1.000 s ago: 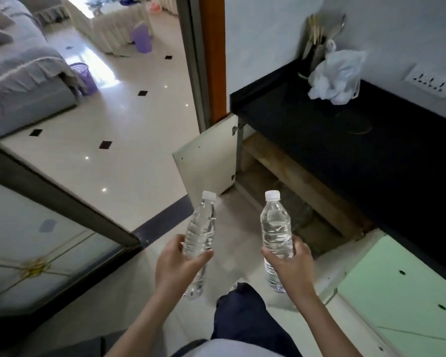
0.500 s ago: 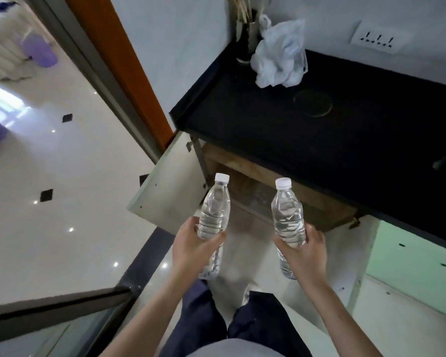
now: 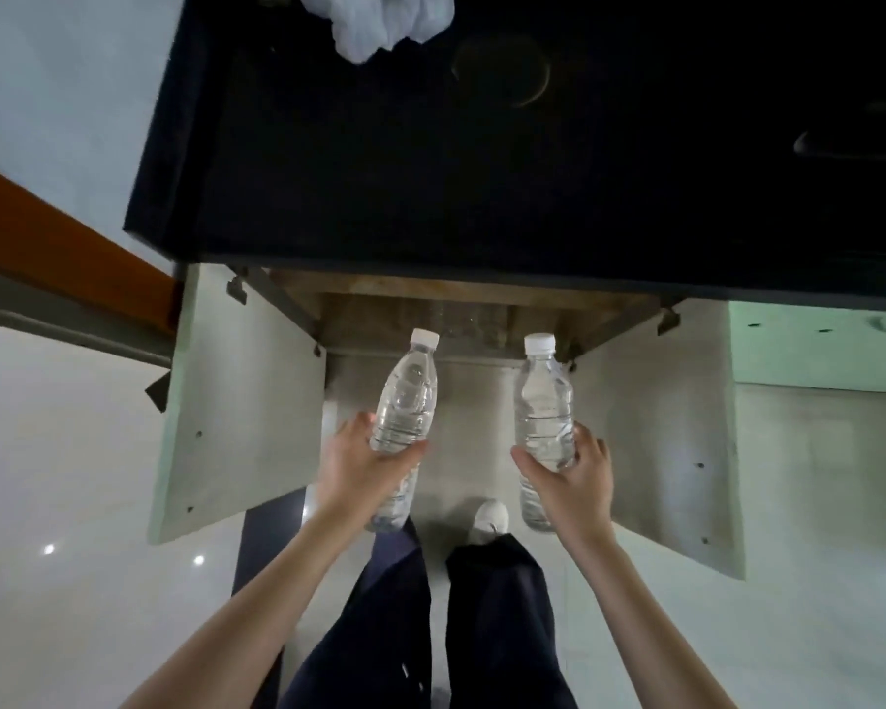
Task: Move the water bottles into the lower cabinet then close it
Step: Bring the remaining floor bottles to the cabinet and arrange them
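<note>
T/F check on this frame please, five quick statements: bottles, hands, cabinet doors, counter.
1. Each hand holds one water bottle. True: the left hand holds the left bottle, and the right hand holds the right bottle.
2. Both cabinet doors are shut. False: the left door and the right door both stand open.
3. The bottles have blue caps. False: both caps are white.
4. A white plastic bag lies on the black counter. True.
5. One bottle already stands inside the cabinet. False: both are in the person's grip, in front of the opening.
</note>
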### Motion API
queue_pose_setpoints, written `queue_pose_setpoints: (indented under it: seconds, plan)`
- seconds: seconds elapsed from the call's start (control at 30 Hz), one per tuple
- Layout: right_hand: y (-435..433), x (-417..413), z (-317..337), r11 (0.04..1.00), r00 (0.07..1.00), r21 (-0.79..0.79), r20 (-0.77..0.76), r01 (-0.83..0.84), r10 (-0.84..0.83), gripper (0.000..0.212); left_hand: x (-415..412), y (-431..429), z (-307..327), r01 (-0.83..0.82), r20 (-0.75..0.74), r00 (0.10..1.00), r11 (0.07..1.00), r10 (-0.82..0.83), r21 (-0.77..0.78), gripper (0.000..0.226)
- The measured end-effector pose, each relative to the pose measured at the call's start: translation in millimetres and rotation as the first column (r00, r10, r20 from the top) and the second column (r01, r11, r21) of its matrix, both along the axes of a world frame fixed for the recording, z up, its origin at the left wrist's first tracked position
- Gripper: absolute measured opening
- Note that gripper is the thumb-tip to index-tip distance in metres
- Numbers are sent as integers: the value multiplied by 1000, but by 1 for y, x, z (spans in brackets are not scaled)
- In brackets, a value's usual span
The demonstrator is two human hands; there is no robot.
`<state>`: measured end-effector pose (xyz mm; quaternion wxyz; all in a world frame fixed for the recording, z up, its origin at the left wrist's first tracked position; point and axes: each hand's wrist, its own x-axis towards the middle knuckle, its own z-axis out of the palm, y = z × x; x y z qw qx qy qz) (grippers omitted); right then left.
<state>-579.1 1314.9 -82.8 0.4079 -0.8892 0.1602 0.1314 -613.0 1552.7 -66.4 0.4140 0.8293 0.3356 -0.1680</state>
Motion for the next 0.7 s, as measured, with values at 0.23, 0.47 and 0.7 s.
queue_pose_setpoints:
  seconds: [0.23,0.47,0.7]
  plan:
    - [10,27,-128,999,997,-39,-77,-15,12,46,24,9,-124,-70,-42,997,997,69,-23,38]
    - [20,64,-304,997,997,-31,-26,-75,74,42,58,14,-294,-115,17,993,992,116,-57,33]
    - [21,106,-485,992,992,52,45,-118,116,45,96,25,-481,-100,130,986,993,107,-63,32]
